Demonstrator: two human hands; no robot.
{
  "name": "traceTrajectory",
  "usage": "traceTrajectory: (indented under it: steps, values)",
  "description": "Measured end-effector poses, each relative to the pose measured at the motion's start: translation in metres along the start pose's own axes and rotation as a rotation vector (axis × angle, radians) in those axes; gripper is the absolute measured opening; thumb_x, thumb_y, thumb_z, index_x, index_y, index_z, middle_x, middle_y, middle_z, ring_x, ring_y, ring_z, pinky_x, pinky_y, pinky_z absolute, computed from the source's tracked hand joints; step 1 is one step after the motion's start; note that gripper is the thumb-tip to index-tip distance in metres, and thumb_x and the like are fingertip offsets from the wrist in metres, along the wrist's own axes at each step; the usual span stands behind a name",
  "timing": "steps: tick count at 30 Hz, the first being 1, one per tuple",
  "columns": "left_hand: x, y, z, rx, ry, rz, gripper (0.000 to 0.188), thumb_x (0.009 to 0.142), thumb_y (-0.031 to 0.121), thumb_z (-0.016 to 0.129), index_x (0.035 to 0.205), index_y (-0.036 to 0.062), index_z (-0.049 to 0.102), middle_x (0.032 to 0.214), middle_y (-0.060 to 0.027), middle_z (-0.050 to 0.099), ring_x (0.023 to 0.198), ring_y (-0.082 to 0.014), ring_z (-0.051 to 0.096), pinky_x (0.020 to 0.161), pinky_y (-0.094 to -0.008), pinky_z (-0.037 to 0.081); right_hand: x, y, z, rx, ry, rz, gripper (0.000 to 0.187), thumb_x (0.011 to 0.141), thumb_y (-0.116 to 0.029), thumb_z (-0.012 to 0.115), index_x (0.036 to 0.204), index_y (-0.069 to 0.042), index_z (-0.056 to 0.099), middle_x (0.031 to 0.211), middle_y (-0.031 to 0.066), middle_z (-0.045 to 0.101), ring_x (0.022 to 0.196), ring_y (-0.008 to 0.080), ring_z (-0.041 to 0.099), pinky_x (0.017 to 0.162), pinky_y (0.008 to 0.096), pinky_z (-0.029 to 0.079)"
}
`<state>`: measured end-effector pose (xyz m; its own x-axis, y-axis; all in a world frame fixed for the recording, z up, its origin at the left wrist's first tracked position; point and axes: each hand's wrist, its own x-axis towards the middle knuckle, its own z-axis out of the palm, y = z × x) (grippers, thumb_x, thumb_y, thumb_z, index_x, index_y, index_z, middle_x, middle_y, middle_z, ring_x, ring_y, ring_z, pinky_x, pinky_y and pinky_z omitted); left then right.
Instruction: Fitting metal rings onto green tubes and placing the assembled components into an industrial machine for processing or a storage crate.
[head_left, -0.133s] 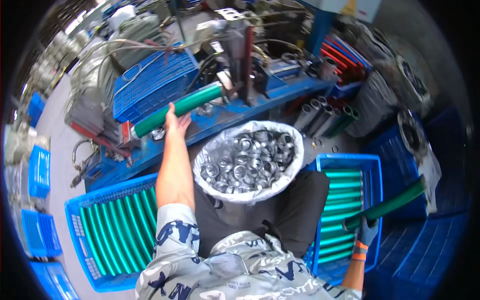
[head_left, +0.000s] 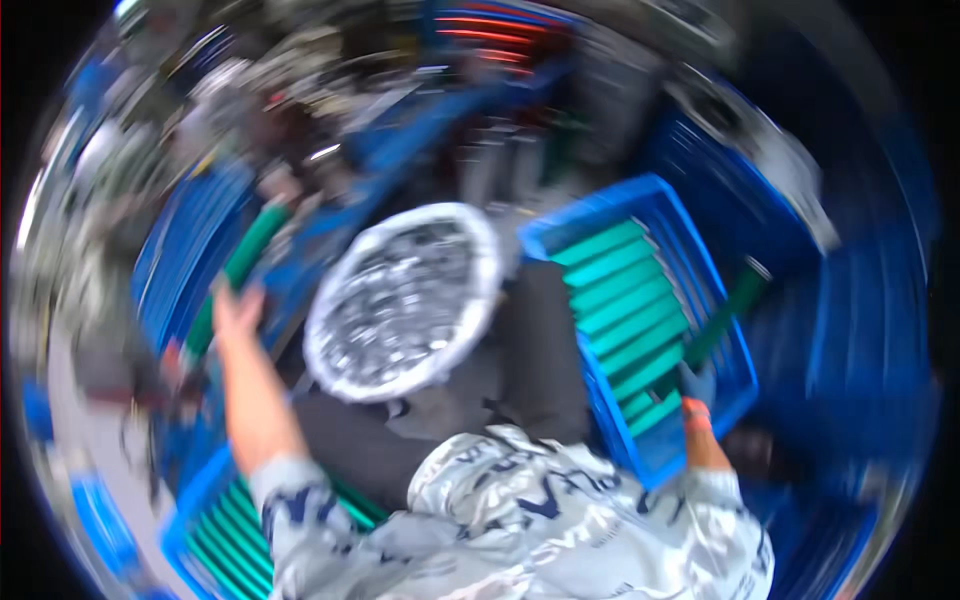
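Note:
The picture is blurred by head motion. My left hand (head_left: 232,308) is raised at the left and grips a green tube (head_left: 245,262) that runs up and to the right. My right hand (head_left: 697,385), in a blue glove with an orange cuff, grips a dark green tube (head_left: 722,318) over the near corner of a blue crate (head_left: 600,215) that holds several teal-green tubes. Between my arms sits a white-lined bag (head_left: 480,250) full of small shiny metal rings, resting on a dark cloth (head_left: 540,350).
A second blue crate (head_left: 190,500) with green tubes lies at the lower left by my left elbow. A blue bench edge (head_left: 420,125) with machine parts crosses the back. More blue crates (head_left: 850,330) stand at the right.
The view has swung and tilted, so everything appears rotated and blurred. Both hands still hold their tubes; the right-hand crate now sits higher in the picture.

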<state>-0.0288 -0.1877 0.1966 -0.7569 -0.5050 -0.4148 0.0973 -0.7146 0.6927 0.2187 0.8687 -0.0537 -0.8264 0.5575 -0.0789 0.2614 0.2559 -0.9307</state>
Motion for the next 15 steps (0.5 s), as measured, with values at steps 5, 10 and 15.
traceTrajectory:
  steps: [5,10,15]
  values:
    - [-0.084,-0.102,-0.077,0.376,0.080,0.184,0.097,0.112,0.051,0.076,0.175,-0.0090,0.032,0.174,-0.0252,0.055,0.159,-0.0382,0.058,0.134,-0.0532,0.045,-0.078,0.026,-0.119,-0.567,0.147,0.532,0.079,0.089,-0.058,0.086,0.134,0.006,0.080,0.127,0.0313,0.083,0.121,0.0445,0.080,0.103,0.0507,0.062]
    - [-0.184,-0.102,-0.173,0.619,0.466,0.429,0.044,0.115,0.032,0.073,0.125,-0.0114,0.075,0.120,-0.0187,0.083,0.101,-0.0319,0.083,0.084,-0.0401,0.070,-0.079,0.094,-0.073,-0.485,0.127,0.684,0.086,0.086,-0.064,0.086,0.126,0.012,0.081,0.123,0.0348,0.082,0.120,0.0456,0.081,0.103,0.0500,0.062]
    - [-0.317,-0.149,-0.223,1.196,0.974,0.323,0.051,0.113,0.046,0.064,0.090,0.0024,0.076,0.065,-0.0092,0.065,0.049,-0.0232,0.056,0.044,-0.0422,0.039,-0.043,0.140,-0.037,-0.169,-0.018,0.769,0.065,0.097,-0.058,0.087,0.109,0.006,0.084,0.096,0.0181,0.084,0.072,0.0313,0.080,0.068,0.0467,0.065]
